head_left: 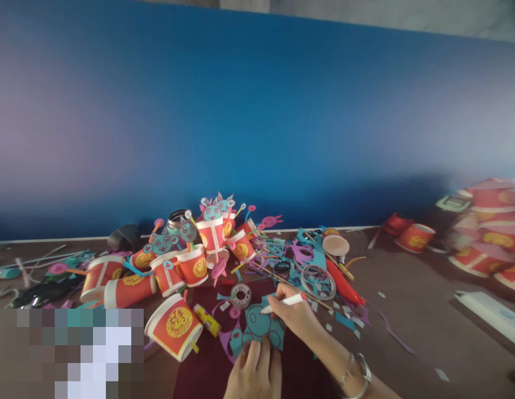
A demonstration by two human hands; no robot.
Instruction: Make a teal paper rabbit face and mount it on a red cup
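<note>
My right hand is closed around a white marker with a red end, its tip touching a piece of teal paper. Dark round outlines are drawn on that paper. Flat on the paper's lower edge lies my left hand, fingers stretched out and holding nothing. Beneath the paper is a dark maroon sheet. Just left of the teal piece are a cut pink paper scrap, a yellow glue stick and a tape roll.
Several red paper cups with gold prints and straws crowd the left and middle. Paper scraps and a large tape ring lie behind my right hand. Stacked cups and a white strip-like object are at right. A blue panel rises behind.
</note>
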